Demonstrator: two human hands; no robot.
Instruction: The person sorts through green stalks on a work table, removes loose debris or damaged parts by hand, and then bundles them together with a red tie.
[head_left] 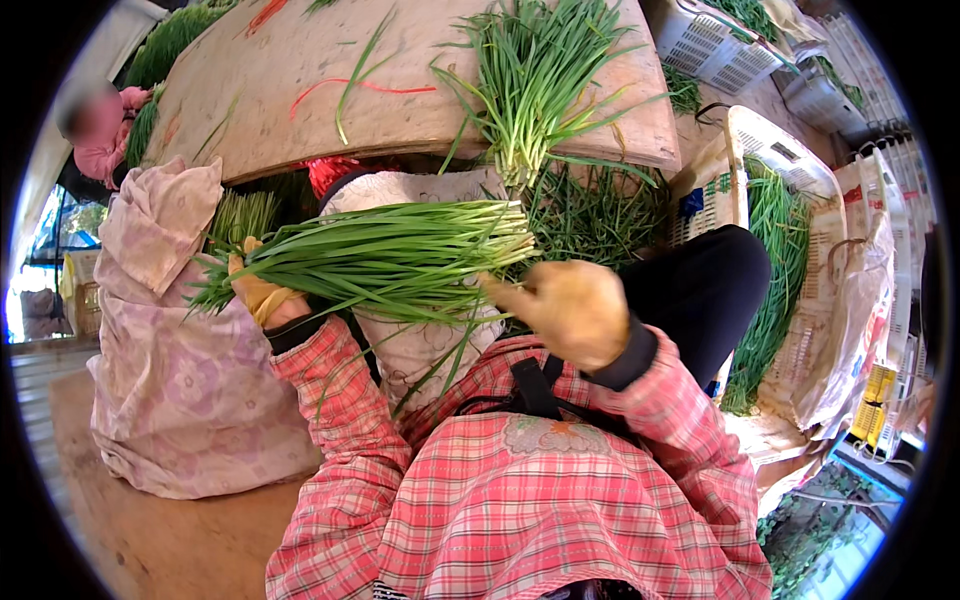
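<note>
A thick bunch of garlic chives [400, 255] lies sideways above my lap, leaf tips to the left and pale cut stems to the right. My left hand [265, 290], in a tan glove, is wrapped round the leafy end from below. Close to the pale stems is my right hand [575, 312], also gloved and smeared by motion. One finger reaches toward the lower stems; whether it touches them or pinches a blade is not clear. A few loose blades [445, 365] hang below the bunch over my plaid clothing.
A wooden board [400, 100] ahead carries another chive bunch [535, 80] and red ties [390, 88]. Loose green trimmings [600, 215] lie beneath its edge. At right stands a white crate [790, 150] of chives; at left, a floral cloth-covered heap [200, 370]. Another person [100, 135] is at far left.
</note>
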